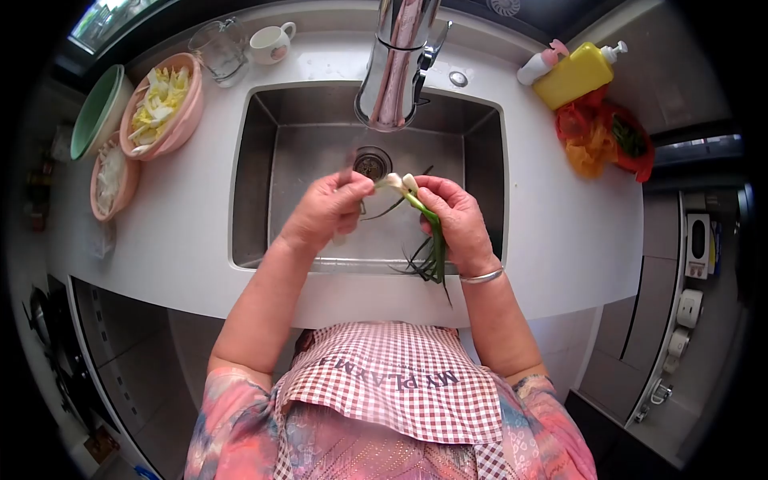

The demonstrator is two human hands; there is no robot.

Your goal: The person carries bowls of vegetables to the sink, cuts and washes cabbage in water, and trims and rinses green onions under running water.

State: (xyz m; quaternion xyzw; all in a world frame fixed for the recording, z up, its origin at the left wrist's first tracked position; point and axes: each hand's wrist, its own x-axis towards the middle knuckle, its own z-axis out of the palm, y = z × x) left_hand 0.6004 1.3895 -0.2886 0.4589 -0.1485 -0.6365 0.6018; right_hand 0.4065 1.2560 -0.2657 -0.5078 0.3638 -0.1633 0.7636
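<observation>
Over the sink, my right hand is closed around a small bunch of spring onions. Their white bulbs point up and toward the middle, while the dark green leaves hang down past the sink's front edge. My left hand is slightly blurred, its thumb and fingers pinched together at the root end of one bulb. A thin green leaf stretches between the two hands. What lies behind the left fingers is partly hidden.
A chrome faucet rises behind the sink. At left stand a pink basin of cut cabbage, a smaller pink bowl, a green bowl, a glass pitcher and a cup. A yellow bottle and red basket are right.
</observation>
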